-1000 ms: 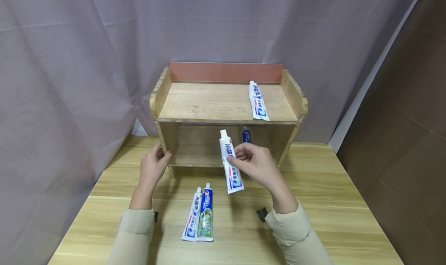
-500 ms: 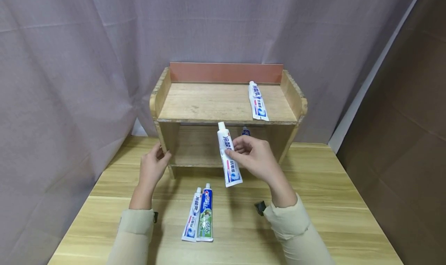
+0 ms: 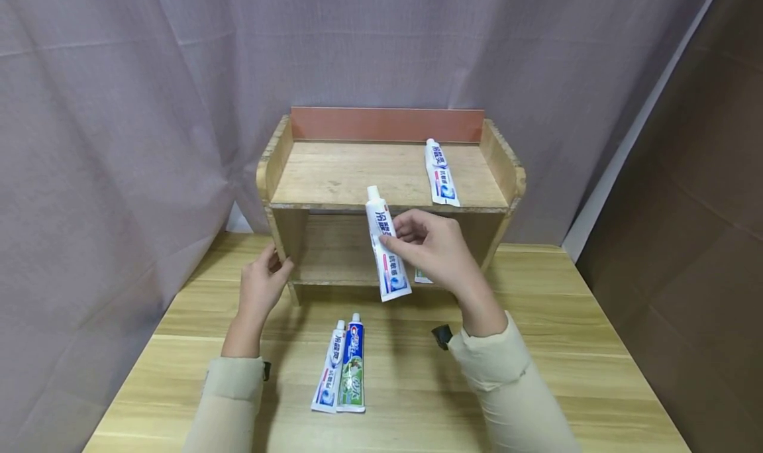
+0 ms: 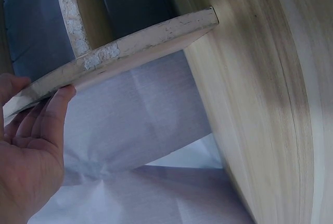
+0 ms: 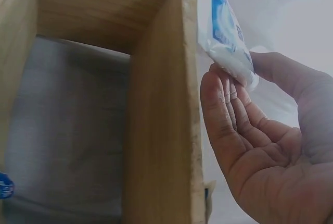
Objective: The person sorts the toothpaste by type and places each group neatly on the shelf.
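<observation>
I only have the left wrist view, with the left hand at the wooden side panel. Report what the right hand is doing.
Observer: The right hand holds a white toothpaste tube between thumb and fingers, in front of the wooden shelf unit.

Operator: Nothing of that here. Give me the top board.

Observer: A second white tube lies there, nearer the right end, its cap toward the back.

Operator: Now the table in front.

Observer: Two tubes lie side by side on the table: a third white tube on the left, a blue-and-green tube on the right.
</observation>
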Available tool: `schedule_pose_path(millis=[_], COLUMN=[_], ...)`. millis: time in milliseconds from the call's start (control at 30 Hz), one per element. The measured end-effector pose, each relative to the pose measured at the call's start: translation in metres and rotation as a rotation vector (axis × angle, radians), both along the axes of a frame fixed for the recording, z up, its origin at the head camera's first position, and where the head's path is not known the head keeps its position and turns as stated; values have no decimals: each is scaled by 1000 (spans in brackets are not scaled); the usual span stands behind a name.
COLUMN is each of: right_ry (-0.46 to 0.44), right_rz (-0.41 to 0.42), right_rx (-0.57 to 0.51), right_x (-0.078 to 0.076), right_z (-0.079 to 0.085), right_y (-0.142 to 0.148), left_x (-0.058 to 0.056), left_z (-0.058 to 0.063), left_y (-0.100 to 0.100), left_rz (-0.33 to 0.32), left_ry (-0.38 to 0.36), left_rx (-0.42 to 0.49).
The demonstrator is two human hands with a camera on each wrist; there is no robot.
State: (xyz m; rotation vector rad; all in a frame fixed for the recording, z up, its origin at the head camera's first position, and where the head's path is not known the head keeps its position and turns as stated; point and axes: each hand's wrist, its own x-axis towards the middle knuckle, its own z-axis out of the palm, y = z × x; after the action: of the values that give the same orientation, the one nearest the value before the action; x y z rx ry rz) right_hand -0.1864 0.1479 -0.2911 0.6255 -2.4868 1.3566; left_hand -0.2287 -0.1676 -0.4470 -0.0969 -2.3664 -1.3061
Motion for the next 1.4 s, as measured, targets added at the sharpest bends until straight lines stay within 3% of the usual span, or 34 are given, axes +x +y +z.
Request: schedule_pose_path(millis=[333, 500, 833, 1167, 1400], right_ry=[13, -15, -184, -214, -285], right_rz=[-37, -75, -117, -127, -139], right_rx=[-4, -1, -86, 32, 99], right_x=[-21, -31, -55, -79, -92], right_z=[38, 48, 68, 87, 98], right_y=[0, 2, 4, -8, -13], left_x=[0, 0, -1, 3, 2], left_z=[0, 0, 0, -2, -2], left_y=[0, 1, -1, -3, -2], left_rz=[-4, 3, -11, -21, -7], left_ry=[-15, -14, -8, -23, -22], left_rx=[4, -1, 10, 22, 16])
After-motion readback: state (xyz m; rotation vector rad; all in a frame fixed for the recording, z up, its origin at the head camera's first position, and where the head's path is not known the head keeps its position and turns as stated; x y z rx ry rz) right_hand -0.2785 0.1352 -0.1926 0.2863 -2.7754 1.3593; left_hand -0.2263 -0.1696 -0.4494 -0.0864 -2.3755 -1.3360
